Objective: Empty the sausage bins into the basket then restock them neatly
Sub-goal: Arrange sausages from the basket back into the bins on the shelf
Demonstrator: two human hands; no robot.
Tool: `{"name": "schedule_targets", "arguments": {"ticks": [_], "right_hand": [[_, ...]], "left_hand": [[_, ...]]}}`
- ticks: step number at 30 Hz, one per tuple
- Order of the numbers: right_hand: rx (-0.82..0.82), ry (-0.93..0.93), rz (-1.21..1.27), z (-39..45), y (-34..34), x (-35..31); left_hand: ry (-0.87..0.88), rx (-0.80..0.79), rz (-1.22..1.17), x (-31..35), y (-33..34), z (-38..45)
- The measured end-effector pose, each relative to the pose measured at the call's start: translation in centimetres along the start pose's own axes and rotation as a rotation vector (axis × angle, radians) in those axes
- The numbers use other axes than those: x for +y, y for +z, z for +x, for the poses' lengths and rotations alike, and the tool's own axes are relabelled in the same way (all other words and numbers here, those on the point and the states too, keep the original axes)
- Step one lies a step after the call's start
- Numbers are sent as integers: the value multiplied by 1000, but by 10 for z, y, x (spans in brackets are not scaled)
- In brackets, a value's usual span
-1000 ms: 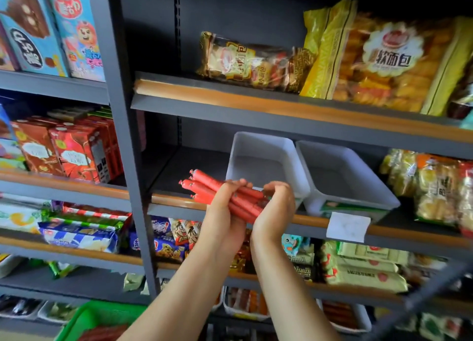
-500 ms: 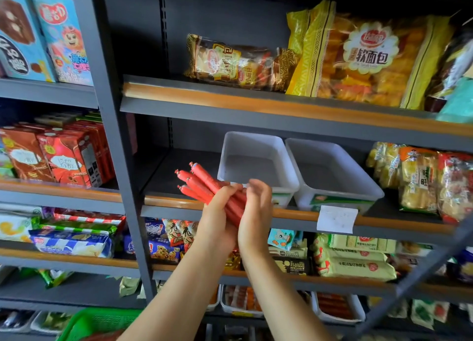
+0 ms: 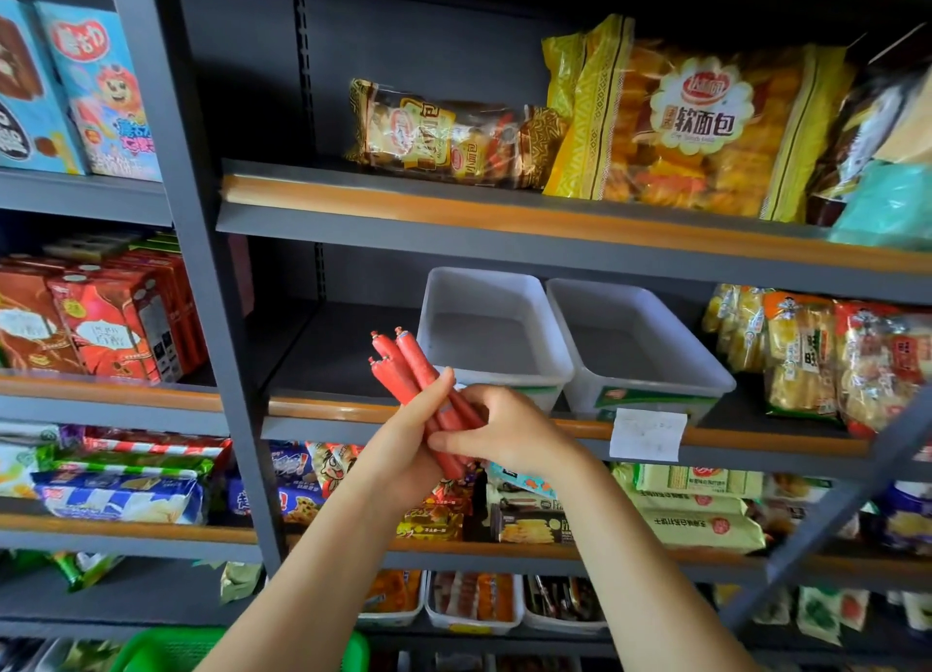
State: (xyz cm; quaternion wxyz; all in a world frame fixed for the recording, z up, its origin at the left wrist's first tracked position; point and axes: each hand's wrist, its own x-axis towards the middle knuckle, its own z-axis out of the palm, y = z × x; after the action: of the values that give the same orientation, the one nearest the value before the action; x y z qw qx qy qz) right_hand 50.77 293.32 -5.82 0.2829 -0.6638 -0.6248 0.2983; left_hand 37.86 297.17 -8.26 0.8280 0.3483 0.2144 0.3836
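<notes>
**Both hands holding a sausage bundle in front of the two bins**

The person's left hand is wrapping its fingers round the lower part of a bundle of red plastic-cased sausage sticks, the sticks tilting up and to the left. The right hand is gripping the same bundle from the right, thumb and curled fingers pinching its lower end. The bundle is hovering in front of the orange-trimmed front edge of the grey metal shelf, just left of the bins and touching neither.

On that shelf two translucent white plastic rectangular bins are sitting side by side, touching: the left bin and the right bin, both showing bare floors. A white paper tag is hanging off the shelf edge below the right bin.

A green plastic mesh basket is showing at the bottom edge of the view, left of the forearms; its contents cannot be made out.

A large yellow bag of bread is lying on the shelf above. Red cartons are standing in the bay to the left.
</notes>
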Motion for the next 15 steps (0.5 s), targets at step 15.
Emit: {"name": "schedule_targets", "arguments": {"ticks": [15], "right_hand": [[-206, -12, 349, 20, -44, 5]], "left_hand": [[79, -127, 441, 11, 17, 24]]}}
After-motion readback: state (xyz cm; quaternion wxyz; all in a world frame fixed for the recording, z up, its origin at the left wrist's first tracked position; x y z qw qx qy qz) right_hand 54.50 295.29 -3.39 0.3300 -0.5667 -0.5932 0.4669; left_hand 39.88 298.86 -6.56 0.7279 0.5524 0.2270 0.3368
